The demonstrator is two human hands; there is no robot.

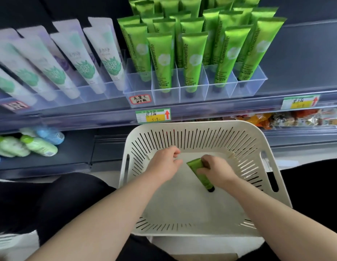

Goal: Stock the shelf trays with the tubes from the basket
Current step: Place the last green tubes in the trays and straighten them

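A white slotted basket (239,134) sits low in front of the shelf. Inside it my right hand (215,171) grips a single green tube (200,175), dark cap pointing toward me. My left hand (164,162) hovers beside it over the basket floor, fingers loosely curled and holding nothing. Above, a clear divided tray (194,92) holds several upright green Chamomile tubes (162,63). Its leftmost front compartment (138,85) shows no tube at the front.
A second clear tray (73,97) of white and lilac tubes (88,59) stands to the left. Price tags (153,115) hang on the shelf rail. Small bottles (39,146) lie on the lower left shelf, snack packets (288,119) on the lower right.
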